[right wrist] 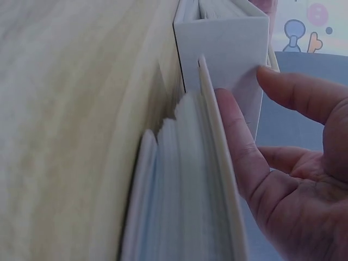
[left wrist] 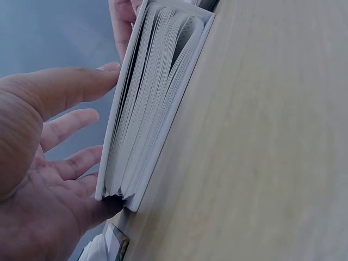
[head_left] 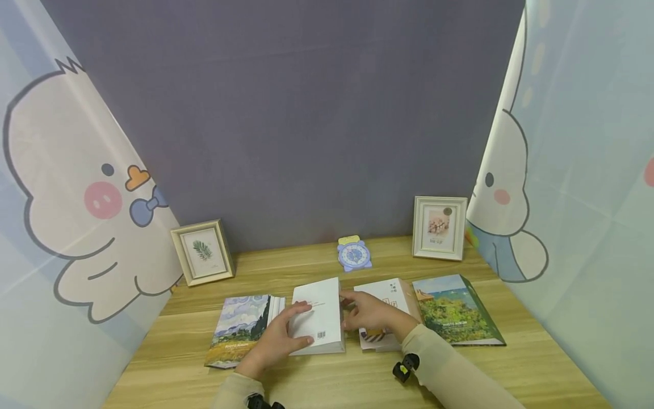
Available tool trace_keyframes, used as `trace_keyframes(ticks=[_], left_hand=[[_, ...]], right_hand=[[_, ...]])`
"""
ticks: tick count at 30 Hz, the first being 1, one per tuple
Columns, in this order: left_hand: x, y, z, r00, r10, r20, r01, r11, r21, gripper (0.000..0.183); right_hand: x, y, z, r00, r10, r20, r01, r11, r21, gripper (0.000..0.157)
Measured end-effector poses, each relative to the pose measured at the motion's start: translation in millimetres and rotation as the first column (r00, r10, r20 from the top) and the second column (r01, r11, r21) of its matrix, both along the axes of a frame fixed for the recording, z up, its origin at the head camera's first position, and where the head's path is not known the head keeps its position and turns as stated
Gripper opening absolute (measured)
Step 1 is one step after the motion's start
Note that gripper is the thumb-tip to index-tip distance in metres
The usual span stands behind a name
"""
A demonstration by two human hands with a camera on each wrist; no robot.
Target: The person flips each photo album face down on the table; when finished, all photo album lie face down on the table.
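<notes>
A thick white photo album (head_left: 319, 321), a barcode on its upturned cover, lies on the table between both hands. My left hand (head_left: 276, 339) is at its left side, thumb and fingertips at the cover; in the left wrist view the fingers are fairly straight beside the page block (left wrist: 144, 109). From the other side, my right hand (head_left: 372, 312) touches the album's spine (right wrist: 223, 46), thumb at its upper edge. That hand also overlaps a second white album (head_left: 393, 289) with a printed front, lying just to the right.
A landscape-painting album (head_left: 237, 326) lies on the left, a green-edged one (head_left: 455, 309) on the right. Behind them stand two picture frames (head_left: 203, 253) (head_left: 439, 228) and a blue clock-shaped item (head_left: 354, 255). Fabric walls surround the wooden table (head_left: 317, 378).
</notes>
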State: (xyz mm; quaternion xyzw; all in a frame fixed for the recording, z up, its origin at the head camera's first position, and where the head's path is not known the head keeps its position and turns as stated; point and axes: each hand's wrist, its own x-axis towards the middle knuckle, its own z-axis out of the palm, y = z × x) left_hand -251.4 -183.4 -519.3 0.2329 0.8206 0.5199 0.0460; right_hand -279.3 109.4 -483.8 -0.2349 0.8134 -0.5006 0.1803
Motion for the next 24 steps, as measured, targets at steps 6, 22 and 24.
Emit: trace_keyframes(ticks=[6,22,24], left_hand=[[0.4,-0.3,0.5,1.0,0.012,0.008,-0.013,1.0,0.006,0.069],[4.2,5.6,1.6,0.999,-0.03,0.015,0.031,0.997,-0.068,0.069],[4.5,6.0,2.0,0.999,-0.03,0.012,0.031,0.997,-0.072,0.068]], right_hand=[[1.4,-2.2,-0.6,1.0,-0.004,-0.006,0.004,1.0,0.002,0.087],[-1.0,7.5,8.3,0.999,0.002,0.049,-0.004,0.999,0.036,0.089],[-1.4,7.7,9.2,0.999,0.004,0.052,-0.006,1.0,0.031,0.088]])
